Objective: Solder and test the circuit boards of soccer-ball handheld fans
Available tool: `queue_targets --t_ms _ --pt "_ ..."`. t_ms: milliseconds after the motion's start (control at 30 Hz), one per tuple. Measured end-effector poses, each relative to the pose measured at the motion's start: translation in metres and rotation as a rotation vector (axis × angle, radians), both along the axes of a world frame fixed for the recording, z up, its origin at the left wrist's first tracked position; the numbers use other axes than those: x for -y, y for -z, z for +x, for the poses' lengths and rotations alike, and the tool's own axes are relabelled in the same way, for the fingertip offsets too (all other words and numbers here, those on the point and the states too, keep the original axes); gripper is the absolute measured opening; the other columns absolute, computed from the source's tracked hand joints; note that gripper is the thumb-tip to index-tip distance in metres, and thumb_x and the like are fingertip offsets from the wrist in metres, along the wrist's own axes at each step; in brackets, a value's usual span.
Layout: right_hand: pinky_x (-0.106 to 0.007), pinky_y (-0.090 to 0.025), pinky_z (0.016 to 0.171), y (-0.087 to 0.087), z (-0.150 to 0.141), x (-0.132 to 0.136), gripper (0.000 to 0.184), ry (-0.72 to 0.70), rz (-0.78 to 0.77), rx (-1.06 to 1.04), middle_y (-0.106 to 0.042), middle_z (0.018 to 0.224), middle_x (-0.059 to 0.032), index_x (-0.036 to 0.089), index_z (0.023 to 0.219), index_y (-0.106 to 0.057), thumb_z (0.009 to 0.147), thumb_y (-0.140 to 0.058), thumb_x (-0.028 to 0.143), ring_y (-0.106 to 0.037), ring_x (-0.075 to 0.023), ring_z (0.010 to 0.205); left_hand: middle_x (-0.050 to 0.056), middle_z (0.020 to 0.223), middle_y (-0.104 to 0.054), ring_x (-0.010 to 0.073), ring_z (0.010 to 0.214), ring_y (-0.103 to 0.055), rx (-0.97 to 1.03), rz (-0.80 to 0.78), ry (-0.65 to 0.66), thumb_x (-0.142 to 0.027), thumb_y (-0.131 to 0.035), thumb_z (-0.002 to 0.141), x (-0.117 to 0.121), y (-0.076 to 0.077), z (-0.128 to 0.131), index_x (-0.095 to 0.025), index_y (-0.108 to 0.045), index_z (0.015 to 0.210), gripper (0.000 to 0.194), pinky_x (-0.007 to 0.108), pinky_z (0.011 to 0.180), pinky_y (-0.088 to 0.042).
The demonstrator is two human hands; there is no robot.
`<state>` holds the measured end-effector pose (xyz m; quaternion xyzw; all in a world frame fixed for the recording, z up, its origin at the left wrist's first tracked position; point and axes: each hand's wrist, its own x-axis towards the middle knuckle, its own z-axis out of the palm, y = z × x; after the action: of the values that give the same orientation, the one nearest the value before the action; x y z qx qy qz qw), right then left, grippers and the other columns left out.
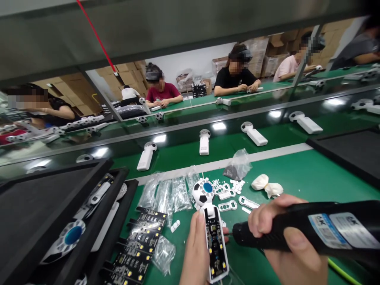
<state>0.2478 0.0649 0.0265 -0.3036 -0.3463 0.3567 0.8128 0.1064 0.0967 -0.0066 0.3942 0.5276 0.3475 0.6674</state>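
Note:
My left hand (pixel 194 247) is closed round a white handheld housing (pixel 204 194) with a football-patterned round head and a blue disc. Its handle lies open-backed, showing a black circuit board (pixel 215 241) with yellow-white LEDs. In my right hand (pixel 299 253) is a black electric screwdriver (pixel 299 215), held level with its nose pointing left at the handle's side. The tip's exact contact cannot be made out. Just beyond the housing lie small white plastic parts (pixel 227 194). Several more circuit boards (pixel 139 241) lie to the left of my left hand.
Black foam-lined trays (pixel 97 221) hold more housings at the left. Clear plastic bags (pixel 172 194), a bag of dark bits (pixel 237 166) and a knotted white bag (pixel 265 185) lie on the green bench. White handheld units (pixel 204 142) rest on the belt beyond. Co-workers sit opposite.

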Motion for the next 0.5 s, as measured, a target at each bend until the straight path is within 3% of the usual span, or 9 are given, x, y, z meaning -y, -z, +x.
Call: queue_targets --t_ms 67,167,367,500 --pt "-0.034 -0.046 0.054 0.002 0.000 0.001 0.023 -0.009 -0.007 0.011 -0.058 0.064 0.0019 0.027 0.102 -0.049 0.083 -0.059 0.036 -0.054 -0.0167 0.055 0.005 0.087 -0.070 0.0246 0.090 -0.066 -0.004 0.010 0.027 -0.060 -0.033 0.088 -0.001 0.006 -0.003 -0.023 -0.047 0.109 0.045 0.034 0.079 -0.051" --pt "-0.034 -0.046 0.056 0.004 0.003 0.004 0.023 -0.022 -0.035 0.024 -0.058 0.066 0.0015 0.027 0.104 -0.048 0.085 -0.057 0.035 -0.054 -0.0171 0.058 0.005 0.083 -0.069 0.0248 0.084 -0.067 -0.056 0.006 0.023 -0.059 -0.037 0.088 0.000 0.006 -0.003 -0.021 -0.044 0.116 0.047 0.034 0.075 -0.051" --pt "-0.034 -0.046 0.058 0.001 0.007 0.004 0.021 0.008 -0.084 0.023 -0.058 0.066 0.0017 0.027 0.103 -0.048 0.084 -0.055 0.033 -0.054 -0.0172 0.059 0.004 0.077 -0.067 0.0227 0.074 -0.065 -0.068 0.028 0.008 -0.053 -0.039 0.089 0.002 -0.014 0.002 -0.022 -0.052 0.094 0.034 0.032 0.065 -0.051" --pt "-0.033 -0.045 0.056 -0.006 0.008 0.005 0.023 0.021 -0.079 -0.017 -0.057 0.063 0.0020 0.026 0.100 -0.049 0.082 -0.059 0.036 -0.053 -0.0166 0.056 0.005 0.067 -0.067 0.0182 0.056 -0.061 0.037 -0.009 -0.080 -0.055 -0.043 0.087 -0.003 -0.010 -0.003 -0.018 -0.057 0.097 0.041 0.027 0.052 -0.049"
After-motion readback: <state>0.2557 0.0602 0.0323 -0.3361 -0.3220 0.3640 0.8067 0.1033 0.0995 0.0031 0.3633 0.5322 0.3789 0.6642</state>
